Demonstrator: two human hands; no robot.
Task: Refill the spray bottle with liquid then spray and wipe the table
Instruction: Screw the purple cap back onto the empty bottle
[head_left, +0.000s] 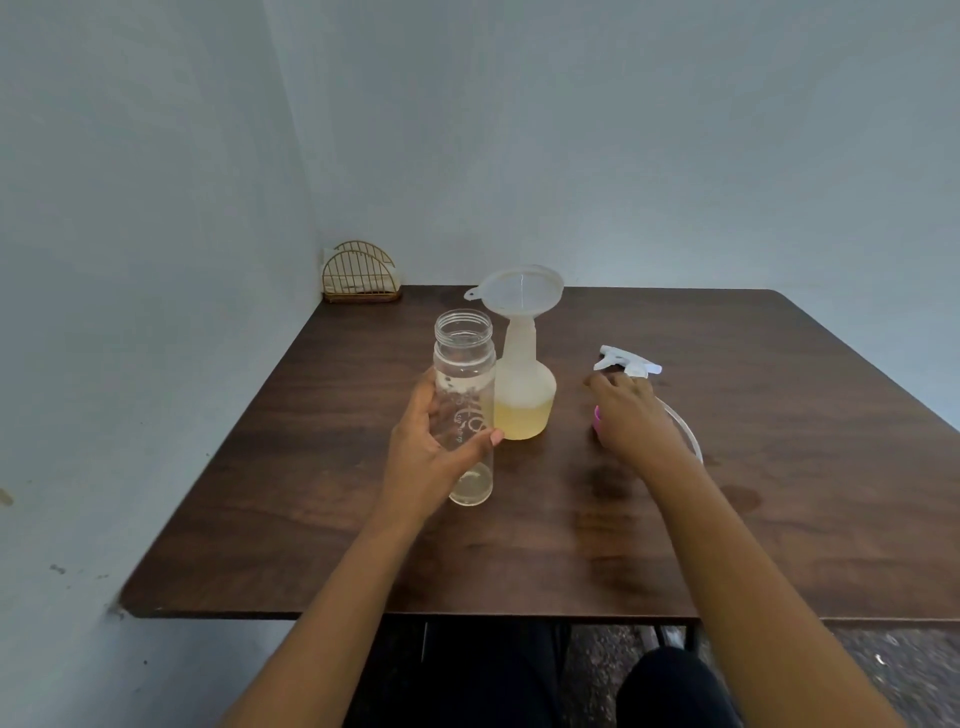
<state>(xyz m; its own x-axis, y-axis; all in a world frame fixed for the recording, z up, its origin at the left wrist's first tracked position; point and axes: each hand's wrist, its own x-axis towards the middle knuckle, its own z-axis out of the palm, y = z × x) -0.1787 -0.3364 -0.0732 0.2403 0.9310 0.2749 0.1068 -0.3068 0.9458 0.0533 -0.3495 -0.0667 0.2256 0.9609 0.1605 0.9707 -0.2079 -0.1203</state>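
Spray bottle (524, 384) between my hands, part-filled, light, top-heavy with funnel (521, 288); grip waist. Left hand (436, 441) holds near-empty slick clear bottle (464, 405); right hand (631, 415) spread over pink cap (597, 418).

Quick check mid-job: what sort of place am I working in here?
Probably a plain room in a home or small eatery, at a corner dining spot. A dark wooden table is pushed against bare pale walls, and a gold wire napkin holder sits in the table's far corner.
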